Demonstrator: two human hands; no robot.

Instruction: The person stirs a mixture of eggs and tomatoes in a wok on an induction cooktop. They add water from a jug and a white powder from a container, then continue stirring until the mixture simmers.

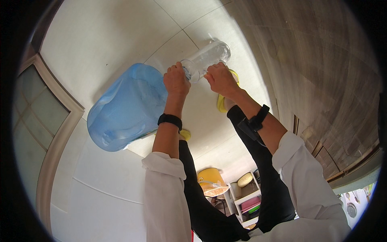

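A large translucent blue water-cooler bottle (127, 106) leans over on its side to the left, its mouth end towards a clear jug (213, 54). My left hand (177, 79) is closed at the mouth end of the bottle and hides most of its neck. A bit of the bluish neck shows at the jug's round rim. My right hand (221, 78) grips the jug on its near side, apparently by the handle, which the fingers cover. The jug is tilted, its rim facing the bottle. Whether water is flowing cannot be made out.
Wood-grain cabinet fronts (314, 75) run along the right. A framed glass door (42, 106) stands at the left. Behind my legs are a yellow bucket (208, 178) and a white storage rack (248, 196) with several things. My feet wear yellow slippers (222, 104) on the tiled floor (127, 33).
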